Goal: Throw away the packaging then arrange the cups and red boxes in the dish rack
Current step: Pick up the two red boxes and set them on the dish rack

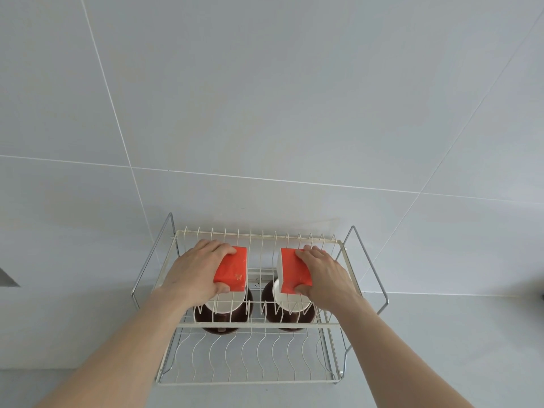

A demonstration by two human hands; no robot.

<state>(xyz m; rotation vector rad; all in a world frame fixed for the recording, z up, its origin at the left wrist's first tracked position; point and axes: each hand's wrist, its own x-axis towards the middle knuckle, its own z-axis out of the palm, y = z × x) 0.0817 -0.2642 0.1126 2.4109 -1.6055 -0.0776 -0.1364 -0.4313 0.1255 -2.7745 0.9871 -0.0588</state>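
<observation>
- Gripping one red box each, both hands work over the upper tier of the dish rack (pixel 323 325).
- Rack: cream-coated thin wire, two tiers, chrome tube side frames; lower tier has wavy plate-slot wires. It stands on a pale grey counter (pixel 441 334) against a wall of large glossy grey tiles (pixel 265 98).
- Left red box (pixel 231 269): rectangular, smooth orange-red top with a slight sheen, white side panel. Left hand (pixel 195 270) clamps it, fingers curled over the far edge, thumb pressed on the near corner.
- Right red box (pixel 295 269): same make, white side facing inward. Right hand (pixel 325 273) holds it likewise, fingers close together on top, thumb at the near edge.
- Two cups (pixel 248 298), dark brown glossy outside, white inside, sit beneath the boxes on the lower tier.
- Forearms bare, extended forward, wrists slightly bent down.
</observation>
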